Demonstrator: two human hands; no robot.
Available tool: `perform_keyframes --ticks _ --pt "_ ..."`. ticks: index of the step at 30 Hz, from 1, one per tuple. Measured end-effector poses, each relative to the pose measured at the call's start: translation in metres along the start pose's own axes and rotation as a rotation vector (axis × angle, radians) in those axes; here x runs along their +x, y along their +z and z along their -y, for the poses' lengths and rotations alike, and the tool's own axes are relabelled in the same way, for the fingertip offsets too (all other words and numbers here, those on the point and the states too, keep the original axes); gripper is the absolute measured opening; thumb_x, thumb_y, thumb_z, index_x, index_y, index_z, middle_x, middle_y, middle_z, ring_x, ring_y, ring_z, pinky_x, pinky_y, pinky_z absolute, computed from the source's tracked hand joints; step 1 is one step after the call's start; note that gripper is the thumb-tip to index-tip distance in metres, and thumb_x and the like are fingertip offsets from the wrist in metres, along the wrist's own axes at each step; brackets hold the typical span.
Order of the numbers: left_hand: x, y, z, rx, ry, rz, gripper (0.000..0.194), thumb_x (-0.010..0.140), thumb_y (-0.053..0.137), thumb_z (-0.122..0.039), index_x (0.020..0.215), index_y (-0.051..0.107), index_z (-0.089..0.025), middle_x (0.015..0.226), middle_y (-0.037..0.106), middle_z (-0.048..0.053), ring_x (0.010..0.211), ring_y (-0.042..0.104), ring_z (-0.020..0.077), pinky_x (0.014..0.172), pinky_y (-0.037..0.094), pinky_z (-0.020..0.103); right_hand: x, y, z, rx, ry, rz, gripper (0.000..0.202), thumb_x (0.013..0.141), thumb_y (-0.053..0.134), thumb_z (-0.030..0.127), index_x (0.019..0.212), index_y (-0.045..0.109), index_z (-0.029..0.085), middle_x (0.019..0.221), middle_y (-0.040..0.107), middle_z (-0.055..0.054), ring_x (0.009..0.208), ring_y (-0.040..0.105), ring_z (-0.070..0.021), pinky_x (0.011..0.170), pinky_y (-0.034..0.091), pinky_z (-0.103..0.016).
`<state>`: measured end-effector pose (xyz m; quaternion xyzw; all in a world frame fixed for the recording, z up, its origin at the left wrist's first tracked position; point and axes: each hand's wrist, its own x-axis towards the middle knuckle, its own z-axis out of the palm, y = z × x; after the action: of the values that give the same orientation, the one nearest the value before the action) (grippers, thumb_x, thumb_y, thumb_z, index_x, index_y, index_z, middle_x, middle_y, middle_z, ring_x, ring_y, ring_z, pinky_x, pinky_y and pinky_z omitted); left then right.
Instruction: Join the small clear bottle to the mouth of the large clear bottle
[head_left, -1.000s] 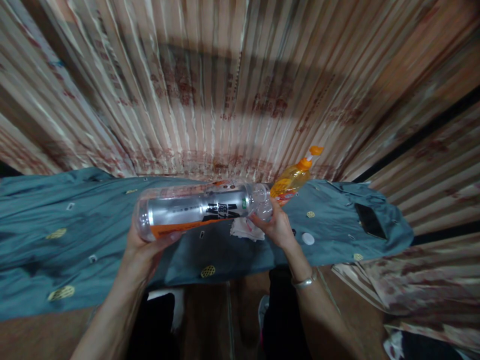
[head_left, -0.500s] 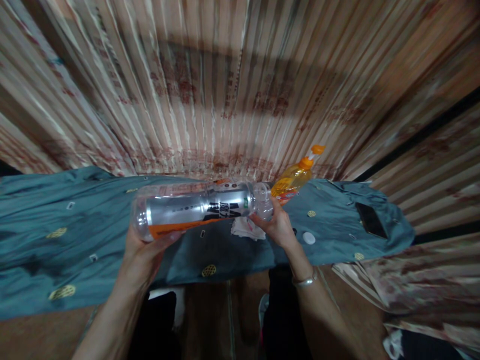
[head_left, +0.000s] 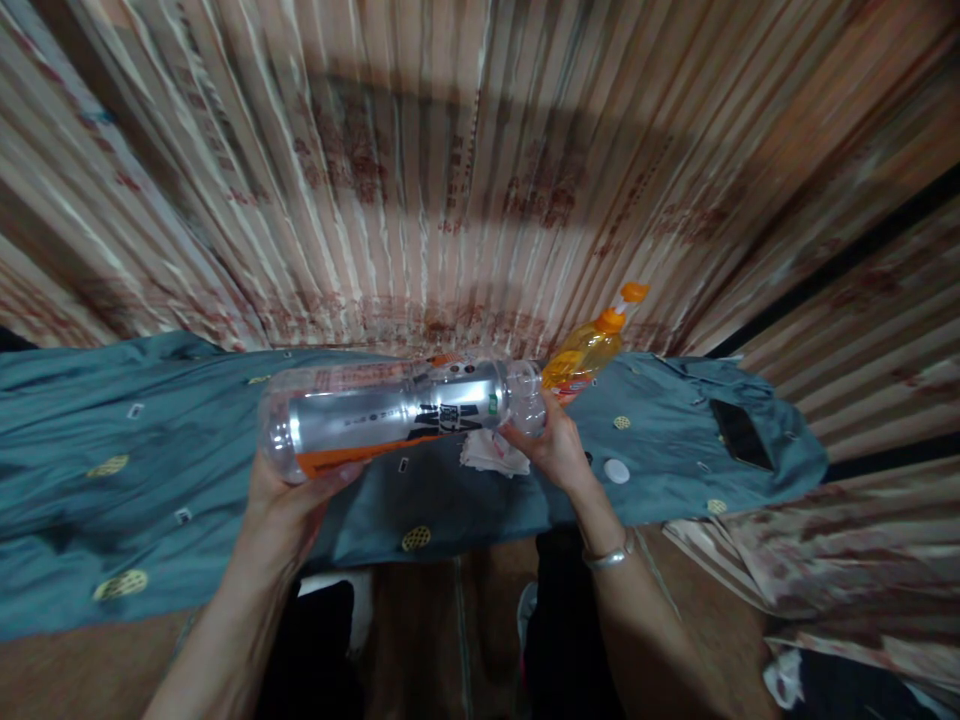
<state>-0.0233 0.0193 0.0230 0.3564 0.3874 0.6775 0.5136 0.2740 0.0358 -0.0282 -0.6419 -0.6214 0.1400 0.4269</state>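
Observation:
A large clear plastic bottle [head_left: 390, 415] with a silver and orange label lies sideways between my two hands, above the cloth-covered table. My left hand [head_left: 296, 510] is closed round its base end, thumb along the label's lower edge. Near the other end, my right hand [head_left: 553, 445] grips the clear narrowing part, fingers partly hidden behind it. Just beyond that hand stands a pump bottle [head_left: 586, 352] of yellow liquid with an orange pump top; its lower part is hidden behind my right hand. Under the clear bottle a crumpled white cloth or tissue [head_left: 495, 453] rests on the table.
A teal patterned cloth [head_left: 180, 430] covers the narrow table. To the right lie a round white cap-like disc [head_left: 616, 471] and a dark phone [head_left: 741, 435]. A pleated curtain [head_left: 420, 200] hangs close behind the table. My legs are below its front edge.
Both hands keep the same hold on the clear bottle, which has barely moved. The whole view has shifted very slightly.

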Motion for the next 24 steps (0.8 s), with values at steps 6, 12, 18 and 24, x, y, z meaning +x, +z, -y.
perform_keyframes --ticks 6,12,18,24 --pt "0.000 -0.004 0.002 0.012 0.003 0.035 0.079 0.041 0.100 -0.011 0.113 0.073 -0.028 0.106 0.077 0.000 0.093 0.073 0.0168 0.085 0.063 0.025 -0.001 0.000 0.001 0.006 0.002 0.005 0.064 0.076 0.079 0.046 0.131 0.060 0.021 0.108 0.081 -0.010 0.094 0.078 -0.0307 0.081 0.062 -0.041" --pt "0.002 -0.008 0.002 0.035 -0.021 0.057 0.084 0.040 0.100 -0.011 0.118 0.071 -0.025 0.098 0.079 0.002 0.082 0.075 0.0187 0.078 0.066 0.030 0.000 -0.001 0.002 0.009 0.001 0.012 0.065 0.074 0.080 0.045 0.131 0.060 0.020 0.114 0.080 -0.012 0.100 0.078 -0.0314 0.085 0.062 -0.043" --pt "-0.001 0.001 -0.003 0.028 -0.035 0.004 0.097 0.035 0.100 -0.012 0.125 0.069 -0.027 0.095 0.080 0.001 0.076 0.075 0.0193 0.075 0.067 0.030 0.000 -0.001 0.003 0.017 0.009 0.014 0.065 0.074 0.080 0.042 0.132 0.060 0.021 0.114 0.080 -0.011 0.101 0.078 -0.0319 0.085 0.063 -0.043" --pt "-0.003 0.010 -0.007 0.034 -0.030 -0.047 0.102 0.031 0.101 -0.014 0.127 0.069 -0.027 0.086 0.080 0.000 0.067 0.074 0.0181 0.069 0.066 0.026 -0.001 -0.001 0.002 0.020 0.018 0.010 0.067 0.073 0.081 0.044 0.132 0.060 0.022 0.113 0.080 -0.010 0.100 0.079 -0.0321 0.085 0.063 -0.043"
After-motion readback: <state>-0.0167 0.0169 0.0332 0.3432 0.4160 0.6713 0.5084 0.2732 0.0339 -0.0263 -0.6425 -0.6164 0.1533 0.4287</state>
